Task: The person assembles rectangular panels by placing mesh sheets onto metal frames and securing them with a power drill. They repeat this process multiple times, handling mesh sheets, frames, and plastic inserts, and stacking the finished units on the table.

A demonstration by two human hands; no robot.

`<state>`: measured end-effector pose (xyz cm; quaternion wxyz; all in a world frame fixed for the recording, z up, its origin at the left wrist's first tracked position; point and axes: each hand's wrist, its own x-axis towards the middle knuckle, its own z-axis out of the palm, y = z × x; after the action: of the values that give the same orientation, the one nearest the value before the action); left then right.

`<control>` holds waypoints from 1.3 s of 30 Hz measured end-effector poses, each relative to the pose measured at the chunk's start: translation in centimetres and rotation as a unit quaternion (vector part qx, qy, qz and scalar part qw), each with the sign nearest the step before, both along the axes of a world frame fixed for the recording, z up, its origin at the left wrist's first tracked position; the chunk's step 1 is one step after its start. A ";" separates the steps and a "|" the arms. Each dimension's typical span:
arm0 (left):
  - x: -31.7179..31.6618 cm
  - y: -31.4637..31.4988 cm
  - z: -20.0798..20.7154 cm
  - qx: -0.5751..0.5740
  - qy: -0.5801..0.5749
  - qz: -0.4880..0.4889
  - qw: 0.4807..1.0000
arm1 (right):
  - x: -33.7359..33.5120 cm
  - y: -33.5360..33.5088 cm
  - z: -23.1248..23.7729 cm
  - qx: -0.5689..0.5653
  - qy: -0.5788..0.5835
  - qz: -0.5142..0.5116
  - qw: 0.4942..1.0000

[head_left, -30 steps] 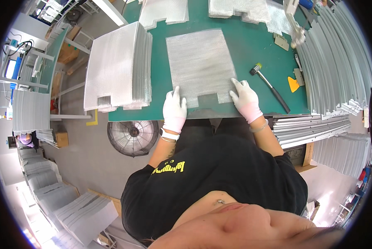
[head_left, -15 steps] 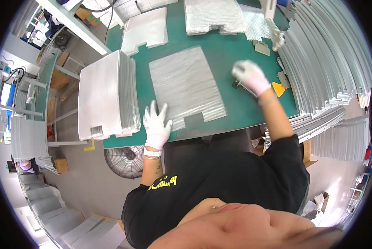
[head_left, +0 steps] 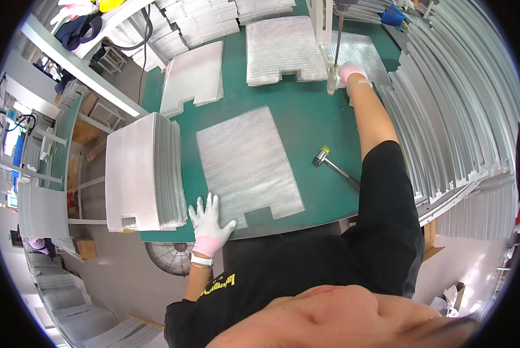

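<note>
A silvery, mesh-textured sheet (head_left: 251, 165) with a notch in its near edge lies on the green tabletop (head_left: 324, 211). My left hand (head_left: 209, 225), in a white glove with a pink cuff, rests with spread fingers at the sheet's near left corner. Far to the right, my gloved right hand (head_left: 351, 72) reaches to a similar sheet (head_left: 361, 49) beside an upright rod-like fixture (head_left: 332, 81). Its fingers are mostly hidden, so its grip cannot be made out. A small hammer (head_left: 335, 164) with a yellow-green face lies loose right of the middle sheet.
A tall stack of notched panels (head_left: 133, 174) stands at the table's left edge. Behind lie a white sheet stack (head_left: 193, 78) and a thicker one (head_left: 286, 49). Long rows of thin panels (head_left: 457, 116) line the right side. A floor fan (head_left: 170, 255) stands below the table's left front.
My right hand has left the hammer and stretched far forward to the sheet at the back right. My left hand stays at the middle sheet's corner. The whole view has shifted.
</note>
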<state>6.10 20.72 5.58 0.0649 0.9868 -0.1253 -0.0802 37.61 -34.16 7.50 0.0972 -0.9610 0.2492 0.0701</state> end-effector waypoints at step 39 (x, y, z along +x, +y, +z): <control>0.0 -3.7 3.4 -0.760 0.023 0.104 0.642 | -32.5 25.2 4.8 0.093 -0.425 0.228 0.871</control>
<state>6.12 16.99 8.96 0.8023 0.5951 -0.0369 0.0282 5.08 -8.94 12.32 0.2641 -0.9145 -0.0502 -0.3023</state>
